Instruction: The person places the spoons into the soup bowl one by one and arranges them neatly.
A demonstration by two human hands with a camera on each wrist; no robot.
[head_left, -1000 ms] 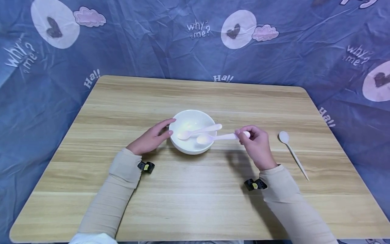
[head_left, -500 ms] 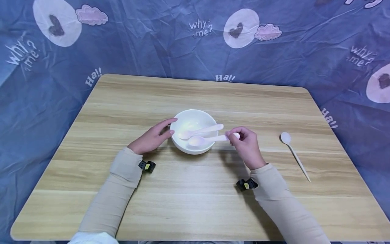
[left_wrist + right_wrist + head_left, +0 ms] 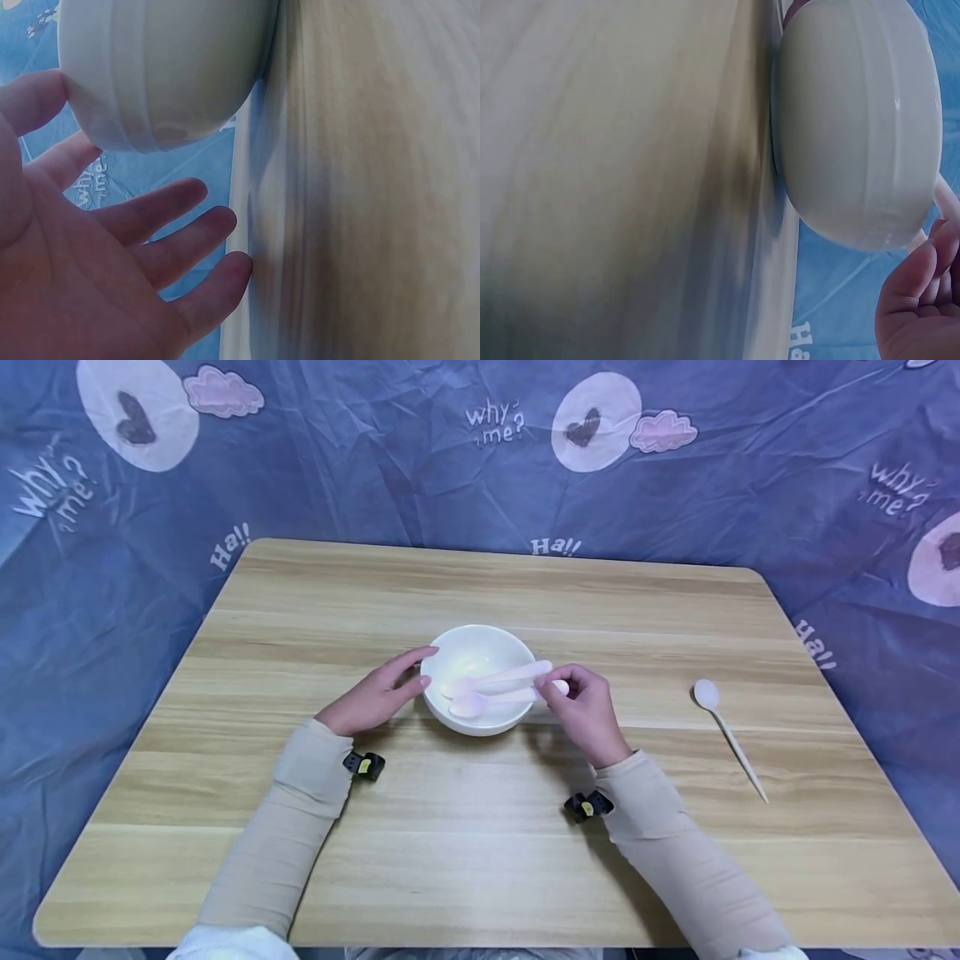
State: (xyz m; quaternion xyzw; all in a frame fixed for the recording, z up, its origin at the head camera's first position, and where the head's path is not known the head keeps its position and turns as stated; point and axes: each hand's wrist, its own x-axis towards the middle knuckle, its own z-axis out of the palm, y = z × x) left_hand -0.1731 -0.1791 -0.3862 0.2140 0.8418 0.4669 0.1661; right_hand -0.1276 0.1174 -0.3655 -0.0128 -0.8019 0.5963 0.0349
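A white bowl [image 3: 483, 649] stands mid-table. My left hand [image 3: 375, 696] rests its thumb and index finger at the bowl's left rim; in the left wrist view the other fingers [image 3: 161, 212] spread loosely below the bowl [image 3: 176, 67]. A pale pinkish-white spoon [image 3: 512, 673] lies in the bowl, handle over the right rim. With thumb and fingertips, my right hand [image 3: 588, 710] pinches the handle of a second, similar spoon [image 3: 468, 705], whose head is over the bowl's near side. In the right wrist view, the bowl's outer wall [image 3: 855, 127] hides most of the spoons.
Right of the right hand, a third spoon [image 3: 733, 743] with a long, thin handle lies on the wooden table [image 3: 450, 868]. Behind the table hangs a blue printed cloth [image 3: 390, 460]. Each wrist carries a small black camera.
My right hand has moved left, carrying the pinched spoon further over the bowl, beside the other spoon. My left hand stays at the rim.
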